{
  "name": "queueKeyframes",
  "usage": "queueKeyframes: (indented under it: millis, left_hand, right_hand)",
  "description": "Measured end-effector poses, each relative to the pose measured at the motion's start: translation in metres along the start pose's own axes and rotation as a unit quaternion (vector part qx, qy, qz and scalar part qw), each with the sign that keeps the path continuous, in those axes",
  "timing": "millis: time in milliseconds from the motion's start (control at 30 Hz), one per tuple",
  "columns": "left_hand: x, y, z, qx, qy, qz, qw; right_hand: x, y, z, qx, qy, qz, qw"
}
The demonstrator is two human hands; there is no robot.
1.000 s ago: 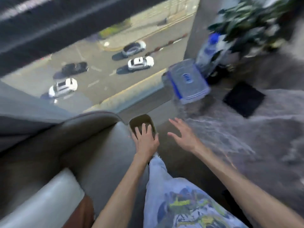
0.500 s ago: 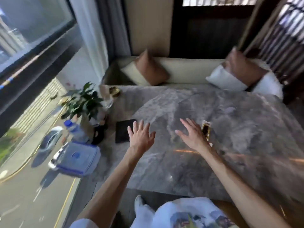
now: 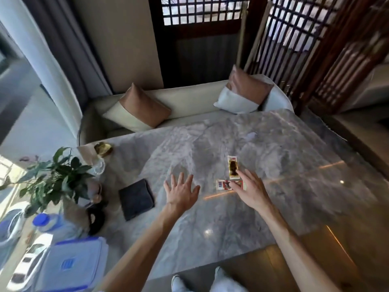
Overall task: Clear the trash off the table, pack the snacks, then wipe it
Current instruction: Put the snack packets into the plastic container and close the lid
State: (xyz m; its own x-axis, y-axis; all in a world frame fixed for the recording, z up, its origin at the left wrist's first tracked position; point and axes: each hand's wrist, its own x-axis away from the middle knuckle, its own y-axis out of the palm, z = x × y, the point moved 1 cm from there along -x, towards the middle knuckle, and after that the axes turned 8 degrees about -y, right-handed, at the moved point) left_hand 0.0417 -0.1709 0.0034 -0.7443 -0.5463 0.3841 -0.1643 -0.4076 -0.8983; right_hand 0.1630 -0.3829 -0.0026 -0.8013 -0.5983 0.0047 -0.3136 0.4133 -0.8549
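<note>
At the far left edge, a clear box with a blue lid (image 3: 69,266) sits blurred and partly cut off by the frame, with a blue-capped bottle (image 3: 45,221) just behind it, also too smeared to read. Beside them a leafy plant (image 3: 56,178) hides its own pot and whatever dark object stands at its base. Behind the plant, a small gold thing (image 3: 103,149) and a glass vessel are hard to make out. A dark folded cloth (image 3: 136,199) lies flat on the grey marble table (image 3: 294,165), just left of the left hand (image 3: 182,196), which hovers with fingers spread and holds nothing. Whether it touches the tabletop I cannot tell. To its right, two snack packets lie at right angles: an upright packet (image 3: 232,167) and a sideways packet (image 3: 224,184), the second partly covered by the right hand (image 3: 251,191). That hand is loosely spread, fingertips (image 3: 239,172) at the packets; whether they actually touch I cannot tell. A small pale scrap (image 3: 251,135) lies farther back, too faint to identify. Cushions rest on the sofa (image 3: 189,100) beyond.
</note>
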Motion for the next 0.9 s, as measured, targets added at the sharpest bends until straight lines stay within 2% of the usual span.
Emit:
queueKeyframes:
  millis: [133, 267, 367, 500, 567, 733, 900]
  left_hand:
    - [0.000, 0.004, -0.012, 0.000, -0.014, -0.001, 1.000]
    - [0.005, -0.003, -0.036, 0.026, -0.064, 0.006, 0.998]
    - [0.019, -0.006, -0.064, 0.044, -0.111, 0.036, 0.992]
    - [0.036, -0.023, -0.108, 0.044, -0.163, 0.100, 0.981]
    - [0.043, -0.027, -0.129, 0.061, -0.198, 0.114, 0.972]
    - [0.058, -0.012, -0.178, 0.125, -0.281, 0.098, 0.947]
    - [0.058, -0.001, -0.216, 0.149, -0.315, 0.066, 0.935]
  right_hand:
    - [-0.013, 0.013, -0.014, -0.022, -0.022, -0.027, 0.999]
    - [-0.035, 0.023, -0.037, -0.053, -0.052, -0.082, 0.994]
    - [-0.059, 0.035, -0.055, -0.028, -0.126, -0.127, 0.983]
    - [-0.086, 0.052, -0.090, -0.035, -0.212, -0.107, 0.971]
    - [-0.086, 0.065, -0.113, -0.044, -0.242, -0.129, 0.961]
    - [-0.074, 0.100, -0.150, -0.068, -0.245, -0.213, 0.943]
    - [-0.082, 0.128, -0.177, -0.069, -0.221, -0.258, 0.938]
